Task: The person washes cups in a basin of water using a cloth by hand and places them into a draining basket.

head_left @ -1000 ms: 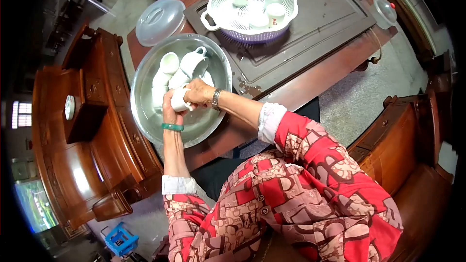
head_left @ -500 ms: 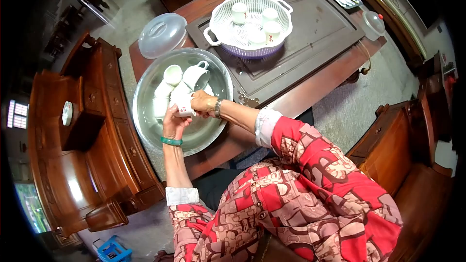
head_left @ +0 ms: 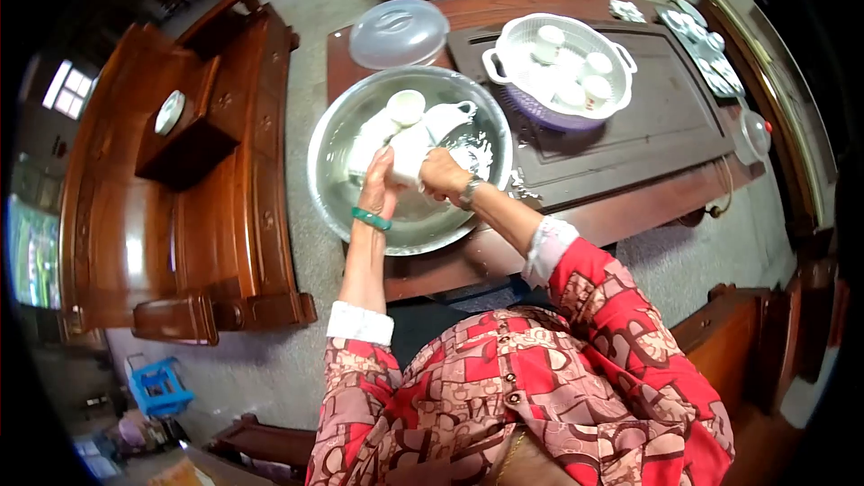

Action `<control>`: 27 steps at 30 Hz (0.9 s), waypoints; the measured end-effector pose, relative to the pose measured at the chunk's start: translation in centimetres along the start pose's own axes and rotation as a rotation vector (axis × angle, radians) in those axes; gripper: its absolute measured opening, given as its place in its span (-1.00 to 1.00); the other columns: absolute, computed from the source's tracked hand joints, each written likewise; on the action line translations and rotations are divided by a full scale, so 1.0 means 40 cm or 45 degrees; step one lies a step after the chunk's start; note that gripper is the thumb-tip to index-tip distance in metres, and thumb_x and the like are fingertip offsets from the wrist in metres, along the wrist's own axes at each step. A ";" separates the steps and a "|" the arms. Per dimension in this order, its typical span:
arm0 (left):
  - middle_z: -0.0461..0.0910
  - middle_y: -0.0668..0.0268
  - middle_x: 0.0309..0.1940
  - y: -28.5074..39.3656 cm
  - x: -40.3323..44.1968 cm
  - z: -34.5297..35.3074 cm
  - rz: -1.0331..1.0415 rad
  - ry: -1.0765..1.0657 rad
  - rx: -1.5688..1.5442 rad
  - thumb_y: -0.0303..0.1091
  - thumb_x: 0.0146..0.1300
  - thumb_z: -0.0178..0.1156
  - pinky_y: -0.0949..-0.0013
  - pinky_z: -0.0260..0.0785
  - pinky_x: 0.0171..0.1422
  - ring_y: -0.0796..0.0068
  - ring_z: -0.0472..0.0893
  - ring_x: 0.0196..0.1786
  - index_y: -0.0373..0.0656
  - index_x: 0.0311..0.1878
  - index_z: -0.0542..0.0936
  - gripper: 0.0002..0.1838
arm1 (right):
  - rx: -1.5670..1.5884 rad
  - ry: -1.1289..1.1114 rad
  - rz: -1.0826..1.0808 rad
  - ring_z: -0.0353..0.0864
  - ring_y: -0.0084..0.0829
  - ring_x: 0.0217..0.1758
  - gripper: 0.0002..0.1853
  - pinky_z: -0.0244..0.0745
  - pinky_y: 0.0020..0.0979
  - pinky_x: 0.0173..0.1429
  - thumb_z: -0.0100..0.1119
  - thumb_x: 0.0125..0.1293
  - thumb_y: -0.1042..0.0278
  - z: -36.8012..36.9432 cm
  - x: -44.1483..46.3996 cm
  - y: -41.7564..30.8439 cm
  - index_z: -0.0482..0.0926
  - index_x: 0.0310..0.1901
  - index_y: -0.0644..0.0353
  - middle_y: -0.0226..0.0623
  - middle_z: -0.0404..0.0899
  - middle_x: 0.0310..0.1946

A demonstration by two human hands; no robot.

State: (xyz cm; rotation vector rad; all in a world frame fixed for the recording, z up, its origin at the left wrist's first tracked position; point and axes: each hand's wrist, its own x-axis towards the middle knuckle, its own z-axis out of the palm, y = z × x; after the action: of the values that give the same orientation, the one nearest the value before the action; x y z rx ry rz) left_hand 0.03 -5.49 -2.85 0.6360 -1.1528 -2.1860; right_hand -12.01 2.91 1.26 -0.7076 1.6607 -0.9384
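Note:
A large metal basin (head_left: pixel 423 232) with water in it stands at the near left of the table. Over it, my left hand (head_left: pixel 379 185) is wrapped round a white cup (head_left: pixel 409 155). My right hand (head_left: pixel 442 175), wearing a metal watch, is closed against the cup's right side; its fingertips are hidden. Just beyond the hands, another white cup (head_left: pixel 406 105) and a white handled vessel (head_left: pixel 445 120) lie among white ware in the basin. Bright ripples or splashes show in the water right of the vessel.
A white basket (head_left: pixel 510 47) with several white cups sits over a purple one (head_left: pixel 540 109) on a dark tea tray (head_left: pixel 648 139). A clear plastic lid (head_left: pixel 399 33) lies behind the basin. At far right are a tray (head_left: pixel 718 72) of small ware and a red-knobbed container (head_left: pixel 752 137).
The head view has turned, so the table things appear farther right. Both hands stay at the cup over the basin. The water right of the vessel now looks more disturbed.

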 end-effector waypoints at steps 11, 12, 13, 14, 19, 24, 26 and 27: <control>0.53 0.35 -0.18 0.021 -0.013 0.039 -0.084 -0.009 -0.216 -0.10 0.16 0.21 0.38 0.53 -0.18 0.53 0.57 -0.18 -0.14 0.11 0.35 -0.49 | -0.956 0.547 -0.912 0.54 0.06 -0.50 -0.85 0.46 -0.13 -0.38 0.10 -0.12 0.41 0.006 -0.043 0.006 0.53 -0.65 0.33 0.12 0.48 -0.64; 0.53 0.35 -0.18 0.019 -0.010 0.037 -0.070 -0.013 -0.174 -0.04 0.13 0.22 0.36 0.54 -0.17 0.52 0.58 -0.17 -0.13 0.08 0.36 -0.46 | -0.901 0.583 -0.958 0.53 0.06 -0.53 -0.84 0.46 -0.14 -0.42 0.12 -0.13 0.40 0.013 -0.034 0.016 0.51 -0.70 0.32 0.15 0.47 -0.65; 0.52 0.31 -0.14 0.027 -0.014 0.032 -0.088 -0.012 -0.172 -0.04 0.12 0.23 0.33 0.51 -0.11 0.48 0.56 -0.12 -0.14 0.10 0.35 -0.44 | -0.910 0.447 -0.649 0.54 0.08 -0.45 -0.85 0.45 -0.09 -0.31 0.07 -0.14 0.42 0.021 -0.045 -0.012 0.55 -0.59 0.35 0.12 0.51 -0.57; 0.50 0.26 -0.10 0.034 -0.016 0.026 -0.109 -0.013 -0.171 -0.05 0.11 0.24 0.29 0.49 -0.05 0.45 0.55 -0.08 -0.15 0.11 0.34 -0.42 | -0.814 0.408 -0.648 0.57 -0.07 -0.55 -0.83 0.44 -0.18 -0.44 0.03 -0.04 0.40 0.026 0.004 0.026 0.54 -0.57 0.33 0.06 0.54 -0.59; 0.42 0.16 0.02 0.071 -0.041 0.045 0.120 -0.233 -0.378 -0.14 0.08 0.25 0.19 0.31 0.18 0.34 0.44 0.09 -0.19 0.16 0.29 -0.38 | 0.860 -0.280 0.114 0.20 -0.69 -0.75 -0.90 0.06 -0.55 -0.68 -0.11 0.27 0.29 0.014 -0.047 -0.031 0.37 -0.31 0.08 -0.50 0.28 -0.68; 0.40 0.17 0.05 0.053 -0.039 0.038 0.061 -0.173 -0.365 -0.15 0.10 0.26 0.20 0.33 0.18 0.34 0.44 0.10 -0.20 0.22 0.22 -0.32 | -0.197 0.299 -0.821 0.46 -0.35 -0.69 -0.86 0.35 -0.31 -0.57 0.07 0.07 0.37 0.035 0.094 0.106 0.52 -0.48 0.26 -0.28 0.50 -0.70; 0.41 0.20 0.03 0.043 -0.027 0.045 0.034 -0.186 -0.312 -0.08 0.11 0.25 0.23 0.38 0.14 0.37 0.45 0.09 -0.20 0.20 0.25 -0.34 | -0.815 0.596 -0.734 0.57 -0.04 -0.54 -0.85 0.45 -0.19 -0.42 0.10 -0.10 0.44 0.023 -0.042 0.000 0.54 -0.59 0.37 0.05 0.53 -0.65; 0.43 0.22 0.02 0.035 -0.021 0.048 -0.052 -0.117 -0.239 -0.06 0.13 0.23 0.20 0.36 0.15 0.36 0.46 0.08 -0.19 0.19 0.27 -0.36 | -0.874 0.549 -0.746 0.55 0.02 -0.51 -0.84 0.45 -0.15 -0.40 0.10 -0.12 0.43 0.016 -0.040 0.006 0.53 -0.59 0.39 0.12 0.50 -0.62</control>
State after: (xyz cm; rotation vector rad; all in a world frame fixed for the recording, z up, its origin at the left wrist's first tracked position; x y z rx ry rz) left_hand -0.22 -4.47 -0.57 0.4871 -0.9723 -2.3451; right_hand -10.96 4.23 1.75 -1.6062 2.2452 -0.9538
